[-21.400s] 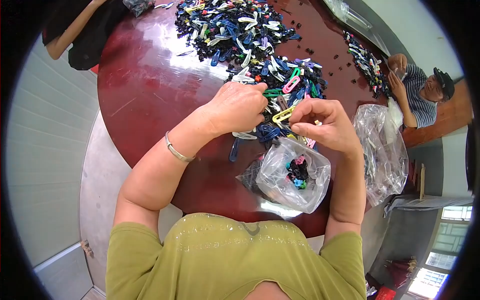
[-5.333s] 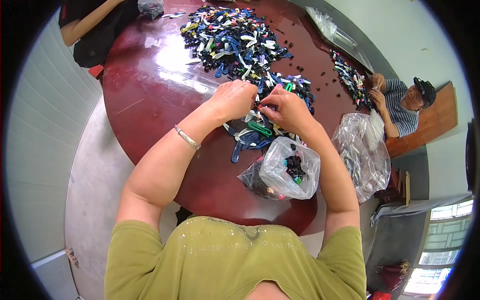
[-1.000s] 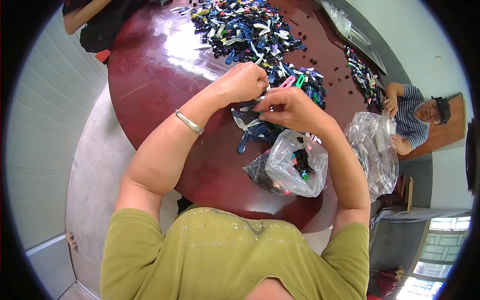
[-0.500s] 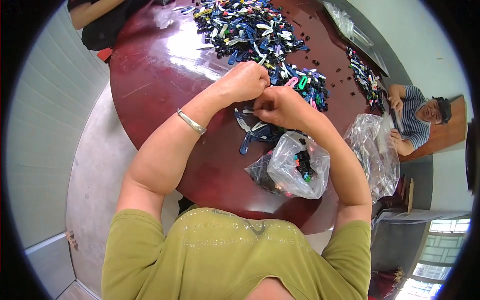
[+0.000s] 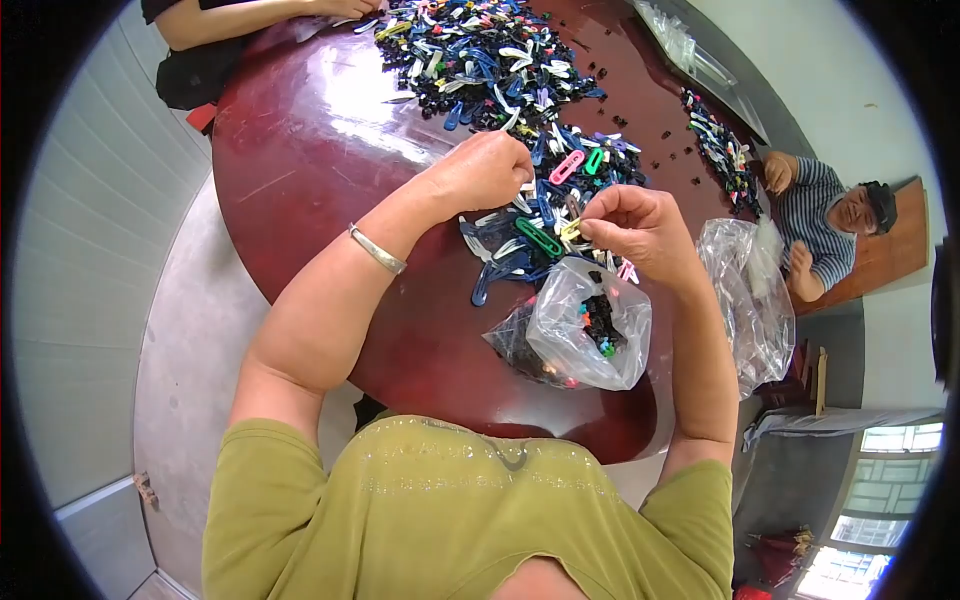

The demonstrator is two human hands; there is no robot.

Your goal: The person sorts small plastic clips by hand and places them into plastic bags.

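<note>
My left hand is closed at the near edge of a heap of mixed hair clips; what it holds, if anything, is hidden. To its right, my right hand pinches with thumb and forefinger beside a small yellow clip; whether it grips that clip is too small to tell. A green clip lies between the hands, and a pink clip and a smaller green clip rest farther back. Just below my right hand stands an open clear bag with small dark and coloured pieces inside.
The round red table carries a second clip pile at the right, near a person in a striped shirt. Another person's arm reaches in at top left. A large clear bag lies at the right edge.
My hands were together and are now apart, the right one moved right and toward the bag. The green clip between them now shows. The other person's arm at top left reaches farther over the table.
</note>
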